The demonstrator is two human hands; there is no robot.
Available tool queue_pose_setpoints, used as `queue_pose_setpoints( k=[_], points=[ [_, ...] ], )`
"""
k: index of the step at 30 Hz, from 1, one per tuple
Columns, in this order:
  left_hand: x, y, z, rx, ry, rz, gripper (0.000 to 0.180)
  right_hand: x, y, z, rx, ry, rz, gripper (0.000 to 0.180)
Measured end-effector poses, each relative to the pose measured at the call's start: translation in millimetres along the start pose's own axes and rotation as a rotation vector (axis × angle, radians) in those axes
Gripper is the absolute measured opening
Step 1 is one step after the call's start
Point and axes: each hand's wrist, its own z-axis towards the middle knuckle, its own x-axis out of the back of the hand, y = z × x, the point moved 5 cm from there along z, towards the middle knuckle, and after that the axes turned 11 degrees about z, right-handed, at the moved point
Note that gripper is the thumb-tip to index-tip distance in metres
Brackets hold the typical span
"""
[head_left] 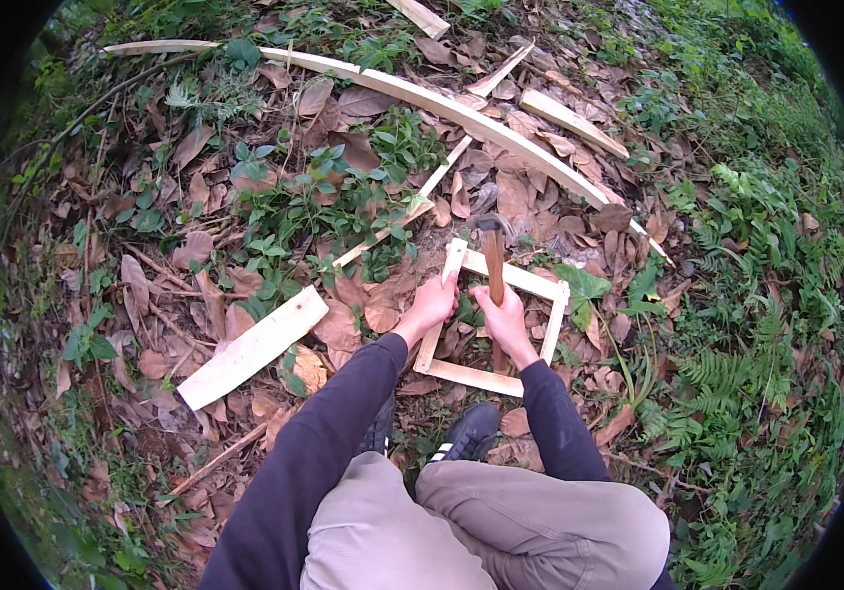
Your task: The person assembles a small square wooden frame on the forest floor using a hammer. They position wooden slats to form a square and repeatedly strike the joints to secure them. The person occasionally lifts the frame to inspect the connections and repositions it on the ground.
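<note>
A small square frame (482, 377) of pale wooden slats lies on dry leaves just ahead of my feet. My left hand (431, 305) rests on the frame's left slat, fingers curled over it. My right hand (503, 317) grips the wooden handle of a hammer (493, 258). The hammer's dark metal head is up near the frame's far corner, slightly blurred. Both arms wear dark sleeves and reach forward over my bent knees in beige trousers.
A short pale plank (251, 347) lies to the left. A long curved slat (422, 98) arcs across the back, with shorter offcuts (572, 121) nearby and a thin strip (404, 216). My dark shoes (468, 433) stand under the frame. Ferns and weeds grow around.
</note>
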Motion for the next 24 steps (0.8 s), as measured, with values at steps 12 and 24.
queue_pose_setpoints(
  k=[12,24],
  points=[
    [8,-3,4,0.033,0.045,0.076,0.051,-38,8,29,-0.134,0.063,0.322,0.027],
    [11,-2,4,0.072,-0.008,-0.054,0.051,6,-17,7,-0.119,0.061,0.156,0.035]
  ],
)
